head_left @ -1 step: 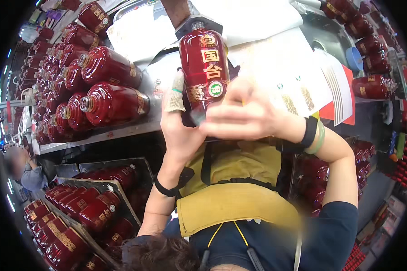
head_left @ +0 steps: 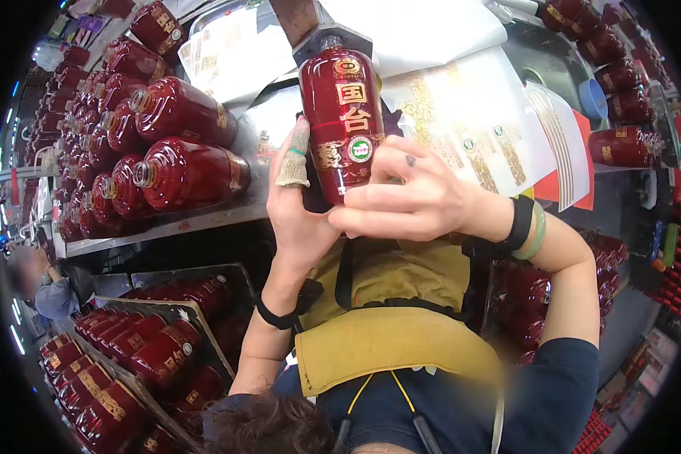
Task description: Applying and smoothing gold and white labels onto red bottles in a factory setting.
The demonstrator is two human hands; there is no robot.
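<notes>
A dark red glass bottle (head_left: 335, 98) with gold lettering and a round green-and-white emblem lies on the workbench, its open neck pointing away from me. My left hand (head_left: 299, 219) holds it along the left side and near end; one finger wears a pale cloth cover with a green band. My right hand (head_left: 412, 193) is closed at the bottle's lower right, its fingers bent and pressed together against the glass. Whatever the fingertips pinch, if anything, is hidden. The bottle's neck rests at a metal block (head_left: 333, 39).
Sheets of gold decals (head_left: 499, 163) lie right of the bottle, with more white sheets (head_left: 231, 60) behind. Several red bottles (head_left: 193, 174) crowd the bench's left. A blue bowl (head_left: 592, 98) stands by a sink. Crates of bottles (head_left: 155, 352) sit below, and a person (head_left: 57, 295) is far left.
My right hand, blurred earlier, is now sharp, with its fingers drawn more tightly against the bottle's lower end. The bottle and my left hand have hardly moved.
</notes>
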